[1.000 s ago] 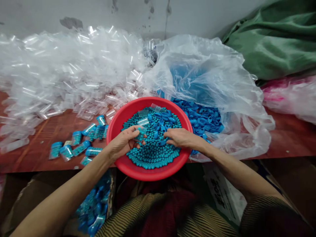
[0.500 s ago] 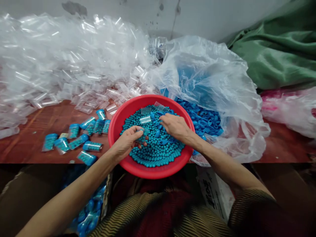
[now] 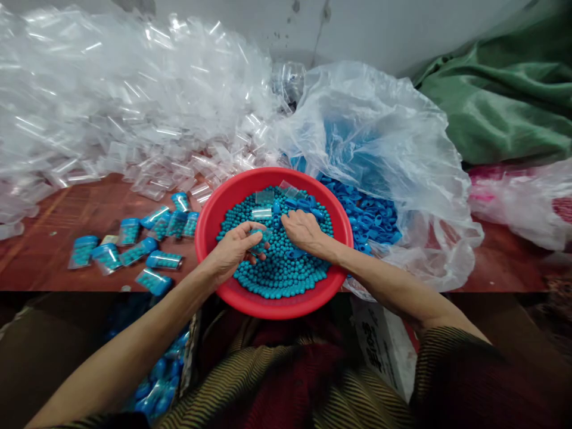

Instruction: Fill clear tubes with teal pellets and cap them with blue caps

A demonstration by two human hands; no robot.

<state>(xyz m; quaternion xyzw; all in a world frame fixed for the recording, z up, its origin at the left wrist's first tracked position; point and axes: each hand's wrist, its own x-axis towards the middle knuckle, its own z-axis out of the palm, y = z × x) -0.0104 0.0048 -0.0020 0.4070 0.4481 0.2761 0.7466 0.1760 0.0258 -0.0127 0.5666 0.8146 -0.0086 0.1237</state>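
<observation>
A red basin (image 3: 206,238) is filled with small turquoise beads (image 3: 277,280), with several blue plastic caps (image 3: 295,254) on top. Over its left side, my left hand (image 3: 235,249) is closed around a small clear plastic container (image 3: 259,239) with beads showing inside. My right hand (image 3: 306,231) is low among the caps, fingers bent and pressed together; whatever is between them is hidden. Close to its fingertips lies one blue cap (image 3: 276,208). A clear empty container (image 3: 261,214) rests on the beads between both hands.
A big heap of clear containers (image 3: 134,101) covers the back left. Filled, capped containers (image 3: 164,260) lie left of the basin. Loose blue caps (image 3: 366,211) spill from a clear plastic bag (image 3: 429,173) at right. Below the table edge are more filled containers (image 3: 156,387).
My right hand has lowered and moved slightly left, its fingers drawn together among the caps. My left hand keeps hold of the container. The whole view has shifted a little.
</observation>
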